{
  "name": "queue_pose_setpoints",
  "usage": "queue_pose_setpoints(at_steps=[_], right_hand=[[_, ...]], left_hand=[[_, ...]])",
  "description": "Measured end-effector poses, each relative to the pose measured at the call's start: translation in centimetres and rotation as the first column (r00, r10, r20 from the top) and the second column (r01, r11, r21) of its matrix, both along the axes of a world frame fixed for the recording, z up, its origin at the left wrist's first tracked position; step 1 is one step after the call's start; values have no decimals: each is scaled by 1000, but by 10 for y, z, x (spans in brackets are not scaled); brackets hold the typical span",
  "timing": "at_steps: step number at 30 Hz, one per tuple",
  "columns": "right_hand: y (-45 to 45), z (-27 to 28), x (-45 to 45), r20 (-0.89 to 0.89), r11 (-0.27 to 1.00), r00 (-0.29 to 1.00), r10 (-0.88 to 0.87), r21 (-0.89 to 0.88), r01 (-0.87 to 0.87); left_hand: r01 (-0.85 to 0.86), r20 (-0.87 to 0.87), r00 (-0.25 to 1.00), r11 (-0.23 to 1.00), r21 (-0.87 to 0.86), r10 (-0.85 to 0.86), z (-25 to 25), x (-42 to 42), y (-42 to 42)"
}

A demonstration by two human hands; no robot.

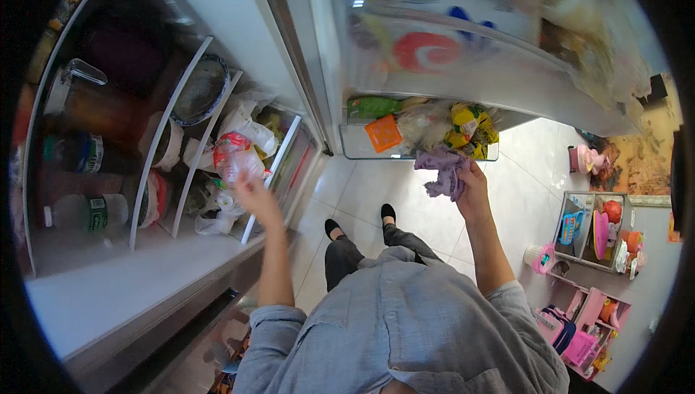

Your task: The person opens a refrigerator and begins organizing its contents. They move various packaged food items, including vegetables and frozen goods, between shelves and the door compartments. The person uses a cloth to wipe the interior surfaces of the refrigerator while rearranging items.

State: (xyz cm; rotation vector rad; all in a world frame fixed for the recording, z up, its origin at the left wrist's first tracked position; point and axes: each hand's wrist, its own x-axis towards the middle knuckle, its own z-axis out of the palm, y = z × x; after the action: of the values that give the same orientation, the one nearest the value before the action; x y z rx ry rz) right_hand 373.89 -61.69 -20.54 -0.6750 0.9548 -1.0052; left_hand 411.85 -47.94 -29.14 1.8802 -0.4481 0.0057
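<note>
My right hand [470, 190] grips a crumpled purple cloth [442, 171] below the lowest bin of the open refrigerator door. My left hand [256, 198] is blurred at the front of a refrigerator shelf. Its fingers overlap a clear plastic package with red print [233, 152]; whether they touch or hold it cannot be told. Around that package lie white plastic bags [252, 131]. The clear door bin [423, 156] holds a green packet [373, 107], an orange packet [383, 133] and yellow packets [471, 128].
Glass shelves [171, 101] hold a blue-rimmed bowl [201, 90] and a clear bottle [98, 212]. A higher door bin [488, 36] carries large bags. Pale floor tiles [374, 185] lie below. Toy shelves [594, 196] and a pink shelf unit [592, 312] stand at right.
</note>
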Motion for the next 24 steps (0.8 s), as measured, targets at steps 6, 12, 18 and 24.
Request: queue_pose_setpoints(at_steps=[6,12,18,24], right_hand=[[-19,13,-20,86,994,993,-75,91,67],[-29,21,-91,60,996,994,-89,18,88],[-30,17,-135,101,995,991,-84,70,77],[-40,17,-133,139,998,990,-20,65,11]], left_hand=[[656,342,617,703,275,-709,51,-138,-124],[274,598,414,720,638,-687,8,-144,-199],[118,605,281,653,748,-745,-4,-129,-215],[373,358,560,613,696,-747,37,-127,-216]])
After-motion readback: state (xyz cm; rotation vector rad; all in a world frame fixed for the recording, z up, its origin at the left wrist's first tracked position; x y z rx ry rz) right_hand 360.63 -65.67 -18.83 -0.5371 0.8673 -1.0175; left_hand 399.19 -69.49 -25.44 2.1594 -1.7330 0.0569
